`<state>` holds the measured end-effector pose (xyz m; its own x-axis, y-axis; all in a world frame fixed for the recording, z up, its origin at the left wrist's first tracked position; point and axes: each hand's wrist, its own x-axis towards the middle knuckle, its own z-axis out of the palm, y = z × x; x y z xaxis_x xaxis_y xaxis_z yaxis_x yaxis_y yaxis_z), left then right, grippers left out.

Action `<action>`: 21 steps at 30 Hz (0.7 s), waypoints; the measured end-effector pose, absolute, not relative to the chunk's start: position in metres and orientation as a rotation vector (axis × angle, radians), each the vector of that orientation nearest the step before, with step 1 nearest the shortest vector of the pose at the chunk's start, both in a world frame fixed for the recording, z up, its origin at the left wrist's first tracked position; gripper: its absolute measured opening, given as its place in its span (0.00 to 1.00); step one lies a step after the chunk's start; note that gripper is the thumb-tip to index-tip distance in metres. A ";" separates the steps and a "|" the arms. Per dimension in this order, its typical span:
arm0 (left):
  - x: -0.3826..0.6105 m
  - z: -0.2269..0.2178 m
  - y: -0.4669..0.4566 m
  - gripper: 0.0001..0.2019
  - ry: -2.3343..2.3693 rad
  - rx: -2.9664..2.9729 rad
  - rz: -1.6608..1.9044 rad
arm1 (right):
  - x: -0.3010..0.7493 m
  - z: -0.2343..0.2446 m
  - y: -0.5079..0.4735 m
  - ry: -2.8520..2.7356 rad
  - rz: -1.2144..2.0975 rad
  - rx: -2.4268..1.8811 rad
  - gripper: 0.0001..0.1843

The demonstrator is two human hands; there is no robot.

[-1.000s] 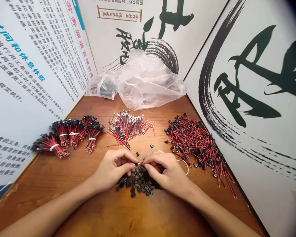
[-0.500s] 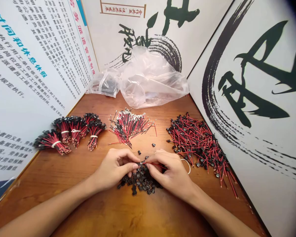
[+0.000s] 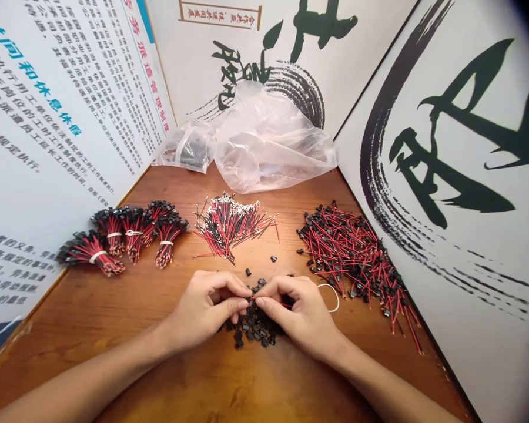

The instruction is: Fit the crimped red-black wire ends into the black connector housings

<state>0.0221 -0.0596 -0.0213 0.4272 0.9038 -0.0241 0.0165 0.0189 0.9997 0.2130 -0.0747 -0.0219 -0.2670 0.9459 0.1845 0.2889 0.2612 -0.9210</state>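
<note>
My left hand (image 3: 205, 305) pinches a small black connector housing (image 3: 249, 298), mostly hidden by the fingertips. From the other side, my right hand (image 3: 302, 314) grips a thin red wire (image 3: 284, 305) between thumb and forefinger, with its end at the housing. The fingertips of both hands almost meet. Whether the wire is inside the housing cannot be made out. Below the hands lies a heap of loose black housings (image 3: 258, 329), partly covered by them. A white rubber band (image 3: 336, 298) lies beside my right hand.
Red and black wires with metal ends (image 3: 233, 226) are piled behind my hands. Wires fitted with black connectors (image 3: 348, 247) spread along the right. Banded wire bundles (image 3: 132, 232) stand at left. Clear plastic bags (image 3: 268, 147) rest against the back panel; two stray housings (image 3: 274, 258) lie nearby.
My right hand has shifted slightly left and down, bringing the wire up against the housing in my left fingers. The bare wire end seen earlier is now hidden.
</note>
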 end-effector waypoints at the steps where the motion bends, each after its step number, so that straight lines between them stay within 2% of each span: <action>1: 0.022 -0.022 -0.060 0.01 0.895 1.402 0.857 | 0.212 -0.022 -0.076 -1.712 1.044 -1.148 0.09; 6: 0.023 -0.023 -0.060 0.02 0.906 1.474 0.859 | 0.208 -0.023 -0.079 -1.657 1.101 -1.199 0.09; 11: 0.025 -0.015 -0.059 0.01 0.943 1.431 0.868 | 0.224 -0.015 -0.060 -1.622 1.347 -1.226 0.11; 16: 0.020 -0.008 -0.053 0.02 1.009 1.395 0.952 | 0.245 -0.013 -0.039 -1.547 1.235 -1.334 0.10; 21: 0.018 -0.007 -0.050 0.03 1.058 1.391 0.953 | 0.235 -0.012 -0.047 -1.711 1.364 -1.196 0.11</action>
<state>0.0183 -0.0497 -0.0070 0.2797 0.9600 -0.0147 0.0861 -0.0099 0.9962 0.2349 -0.0472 -0.0122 -0.3841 0.9215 -0.0570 0.2612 0.0493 -0.9640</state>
